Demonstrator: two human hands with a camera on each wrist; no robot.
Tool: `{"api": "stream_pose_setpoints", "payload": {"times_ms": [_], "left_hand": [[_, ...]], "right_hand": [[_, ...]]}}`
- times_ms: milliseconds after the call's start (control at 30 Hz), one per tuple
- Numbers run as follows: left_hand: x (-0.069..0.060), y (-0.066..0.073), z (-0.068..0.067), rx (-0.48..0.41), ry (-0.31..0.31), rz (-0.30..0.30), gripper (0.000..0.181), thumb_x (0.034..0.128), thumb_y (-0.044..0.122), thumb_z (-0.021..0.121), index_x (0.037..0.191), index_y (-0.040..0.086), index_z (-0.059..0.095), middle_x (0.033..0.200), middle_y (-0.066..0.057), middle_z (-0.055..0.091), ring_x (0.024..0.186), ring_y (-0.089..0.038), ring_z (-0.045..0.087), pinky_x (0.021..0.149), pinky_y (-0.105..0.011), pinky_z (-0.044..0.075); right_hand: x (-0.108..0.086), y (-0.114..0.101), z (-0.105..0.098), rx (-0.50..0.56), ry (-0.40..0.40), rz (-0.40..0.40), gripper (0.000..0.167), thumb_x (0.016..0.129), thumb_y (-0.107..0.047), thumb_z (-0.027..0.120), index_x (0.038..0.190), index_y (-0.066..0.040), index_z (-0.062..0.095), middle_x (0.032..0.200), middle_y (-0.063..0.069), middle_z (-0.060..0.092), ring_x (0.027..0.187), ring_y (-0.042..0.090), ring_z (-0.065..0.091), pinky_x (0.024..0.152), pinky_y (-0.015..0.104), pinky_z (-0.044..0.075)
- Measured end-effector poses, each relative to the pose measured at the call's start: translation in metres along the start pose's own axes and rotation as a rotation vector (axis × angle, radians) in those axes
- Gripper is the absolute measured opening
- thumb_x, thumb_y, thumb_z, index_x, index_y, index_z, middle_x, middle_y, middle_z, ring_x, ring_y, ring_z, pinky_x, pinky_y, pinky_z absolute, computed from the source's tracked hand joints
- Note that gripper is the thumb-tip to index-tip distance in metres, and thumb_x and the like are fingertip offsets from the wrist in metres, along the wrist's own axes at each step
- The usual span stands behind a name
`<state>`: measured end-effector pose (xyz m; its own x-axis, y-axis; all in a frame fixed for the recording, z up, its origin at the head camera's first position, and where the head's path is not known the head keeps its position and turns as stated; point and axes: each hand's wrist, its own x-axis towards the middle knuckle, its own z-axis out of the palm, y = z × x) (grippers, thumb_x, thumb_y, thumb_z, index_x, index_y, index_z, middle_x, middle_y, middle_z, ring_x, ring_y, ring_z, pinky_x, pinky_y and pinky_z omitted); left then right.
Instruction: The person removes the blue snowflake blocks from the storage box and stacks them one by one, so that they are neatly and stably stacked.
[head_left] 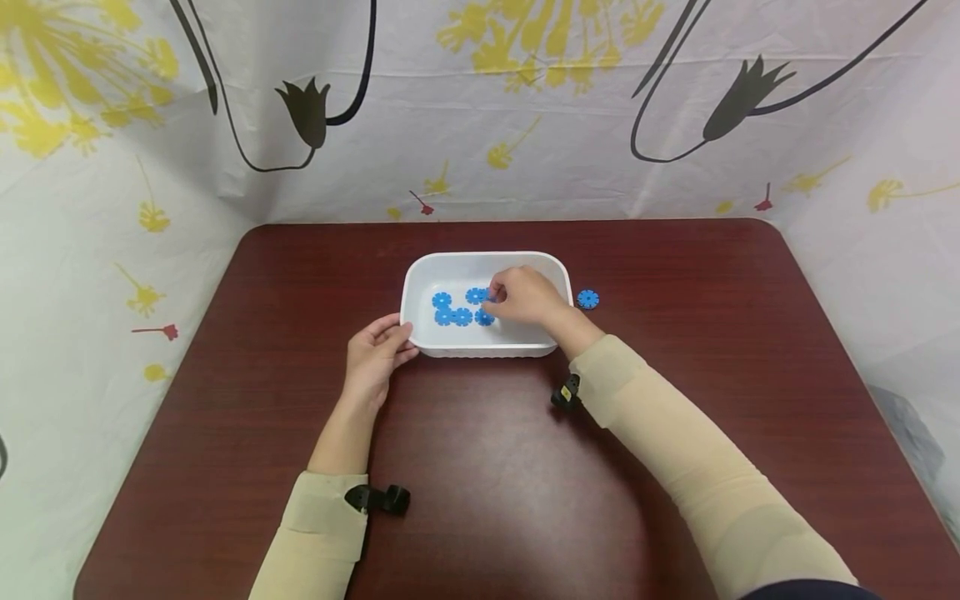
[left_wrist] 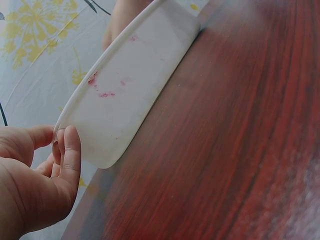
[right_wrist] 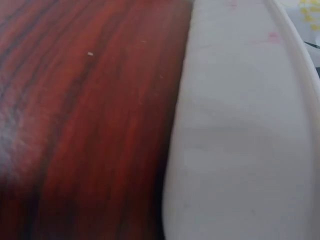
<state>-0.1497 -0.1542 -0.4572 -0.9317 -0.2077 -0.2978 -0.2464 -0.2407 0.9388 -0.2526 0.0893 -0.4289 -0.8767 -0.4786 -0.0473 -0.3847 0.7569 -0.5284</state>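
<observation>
Left hand [head_left: 373, 357] is pinched onto the rim of a white tray [head_left: 487, 348] mid-frame; right hand [head_left: 527, 296] is curled over blue discs [head_left: 461, 317] inside, though whether one's actually gripped can't be told. Another loose disc [head_left: 588, 299] is seen right of the tray, on the counter [head_left: 480, 467].

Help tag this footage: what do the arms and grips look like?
Left sleeve and right sleeve are beige, with a left black device and yellow-marked right black device near the cuffs. Dark cloth meets the right sleeve's upper end. Left grip and right grip are gloveless.
</observation>
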Motion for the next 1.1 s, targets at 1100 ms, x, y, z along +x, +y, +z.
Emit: {"api": "stream_pose_setpoints", "payload": {"times_ms": [1100], "left_hand": [[0.002, -0.001, -0.001, 0.004, -0.006, -0.003, 0.038, 0.0975, 0.009, 0.069, 0.131, -0.006, 0.058, 0.103, -0.017, 0.065, 0.074, -0.014, 0.069, 0.072, -0.026, 0.063]], "right_hand": [[0.002, -0.005, 0.019, -0.250, -0.076, 0.055, 0.031, 0.077, -0.041, 0.078, 0.086, -0.014, 0.065, 0.080, 0.001, 0.062, 0.078, 0.021, 0.055, 0.069, 0.037, 0.049]]}}
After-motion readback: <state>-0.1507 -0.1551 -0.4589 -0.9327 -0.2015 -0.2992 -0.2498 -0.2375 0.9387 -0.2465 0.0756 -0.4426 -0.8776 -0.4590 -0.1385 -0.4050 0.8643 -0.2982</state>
